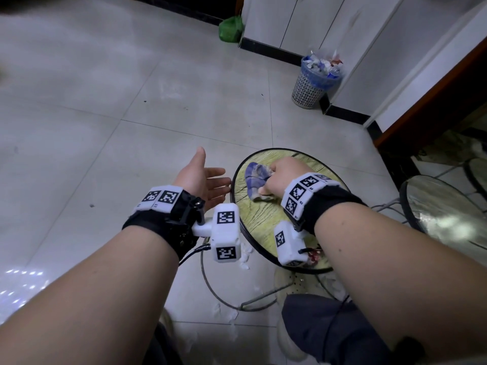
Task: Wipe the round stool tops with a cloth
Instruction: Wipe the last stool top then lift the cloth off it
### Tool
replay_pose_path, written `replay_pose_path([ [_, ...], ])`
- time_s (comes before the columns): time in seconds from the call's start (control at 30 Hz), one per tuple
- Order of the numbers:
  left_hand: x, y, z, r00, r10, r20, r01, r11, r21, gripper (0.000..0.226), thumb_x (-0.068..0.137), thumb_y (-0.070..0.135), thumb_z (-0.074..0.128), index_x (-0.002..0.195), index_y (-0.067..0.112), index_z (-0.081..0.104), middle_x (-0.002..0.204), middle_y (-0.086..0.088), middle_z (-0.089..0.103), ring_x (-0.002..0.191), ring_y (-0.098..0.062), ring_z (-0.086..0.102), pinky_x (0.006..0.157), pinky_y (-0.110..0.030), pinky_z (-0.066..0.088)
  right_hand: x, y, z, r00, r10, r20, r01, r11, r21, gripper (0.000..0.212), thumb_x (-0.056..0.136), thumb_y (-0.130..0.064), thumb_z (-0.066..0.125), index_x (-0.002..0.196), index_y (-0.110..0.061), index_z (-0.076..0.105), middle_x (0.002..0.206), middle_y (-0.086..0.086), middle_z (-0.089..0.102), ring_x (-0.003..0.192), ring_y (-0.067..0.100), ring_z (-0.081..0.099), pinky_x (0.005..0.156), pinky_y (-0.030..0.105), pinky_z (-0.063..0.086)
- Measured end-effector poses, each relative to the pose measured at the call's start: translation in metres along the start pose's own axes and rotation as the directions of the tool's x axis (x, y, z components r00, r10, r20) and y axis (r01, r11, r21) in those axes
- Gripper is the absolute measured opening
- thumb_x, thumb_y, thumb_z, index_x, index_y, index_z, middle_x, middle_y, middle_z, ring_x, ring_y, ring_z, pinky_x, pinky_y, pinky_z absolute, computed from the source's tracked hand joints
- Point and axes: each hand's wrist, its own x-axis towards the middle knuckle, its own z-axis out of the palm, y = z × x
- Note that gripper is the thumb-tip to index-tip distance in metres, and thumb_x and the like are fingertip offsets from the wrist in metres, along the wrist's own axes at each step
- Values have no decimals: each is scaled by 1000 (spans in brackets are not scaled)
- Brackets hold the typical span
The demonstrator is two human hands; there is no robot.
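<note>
A round stool top (259, 222) with a yellow-green wood-grain pattern and a black rim stands in front of me. On its far left part lies a crumpled blue and white cloth (255, 176), which my right hand (279, 177) grips and holds down on the surface. My left hand (204, 180) hovers just left of the stool's rim, palm turned up and fingers straight, holding nothing. A second round stool top (445, 209), shiny and reflective, stands to the right.
A mesh waste basket (313, 83) full of rubbish stands by the white cabinets at the back. A green bag (231, 29) lies further back. A dark table edge (432, 101) runs along the right. Bits of white litter lie on the tiled floor under the stool.
</note>
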Motion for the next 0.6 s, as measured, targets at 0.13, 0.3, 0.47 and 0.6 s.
replay_pose_path([
  [0.13, 3, 3, -2, 1000, -4, -8, 4, 1000, -12, 69, 92, 66, 26, 102, 7, 60, 106, -15, 66, 96, -29, 63, 70, -36, 48, 11, -4, -2, 1000, 0, -8, 0, 1000, -14, 28, 73, -30, 71, 64, -13, 50, 70, 5, 58, 69, 25, 57, 63, 25, 42],
  [0.3, 8, 4, -6, 1000, -7, -18, 7, 1000, -13, 68, 92, 66, 25, 100, 8, 59, 108, -15, 66, 93, -28, 63, 69, -35, 46, 20, -7, -7, 1000, -18, -13, 18, 1000, -9, 28, 75, -26, 72, 64, -13, 50, 68, 3, 55, 66, 24, 52, 52, 22, 34],
  [0.47, 11, 6, -4, 1000, -8, -14, 8, 1000, -9, 68, 92, 66, 24, 102, 8, 59, 107, -14, 66, 95, -28, 63, 72, -36, 47, 30, -12, -11, 999, -40, -1, 40, 999, 3, 28, 75, -28, 72, 65, -14, 51, 67, 3, 53, 65, 23, 51, 50, 22, 32],
  [0.6, 13, 7, -3, 1000, -14, -3, 14, 1000, -14, 68, 92, 66, 24, 100, 9, 58, 104, -13, 67, 93, -28, 63, 74, -35, 47, 37, -16, -15, 999, -43, -15, 43, 999, 13, 32, 75, -27, 72, 61, -14, 47, 64, 2, 51, 68, 24, 50, 50, 21, 32],
])
